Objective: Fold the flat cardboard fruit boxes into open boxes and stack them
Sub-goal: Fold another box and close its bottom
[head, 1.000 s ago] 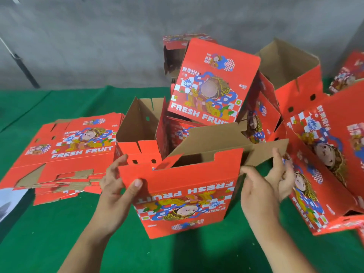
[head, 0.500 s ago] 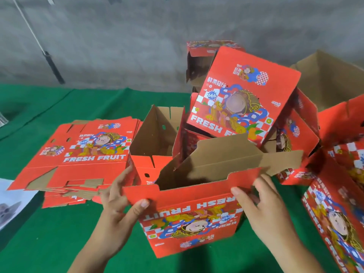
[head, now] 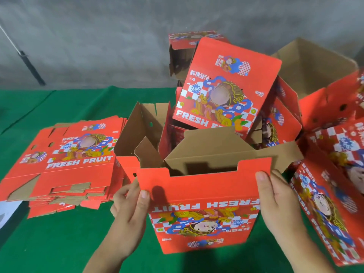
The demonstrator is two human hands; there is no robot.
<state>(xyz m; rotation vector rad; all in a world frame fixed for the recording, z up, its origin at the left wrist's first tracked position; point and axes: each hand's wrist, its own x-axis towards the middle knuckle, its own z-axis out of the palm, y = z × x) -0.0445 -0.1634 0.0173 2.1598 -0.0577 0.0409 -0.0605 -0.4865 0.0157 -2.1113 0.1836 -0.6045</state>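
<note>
Two bare forearms, no sleeves, left hand [head: 128, 211], right hand [head: 279, 203], short unpainted nails

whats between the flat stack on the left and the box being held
In the head view, an open folded box stands between the flat stack and the held box, with the left hand in front of it.

A half-folded red box [head: 201, 209] stands upright near the front, its brown top flaps open. A stack of flat boxes [head: 65, 166] lies to its left. Behind and to the right, folded boxes [head: 226, 85] lie tilted in a pile.
</note>
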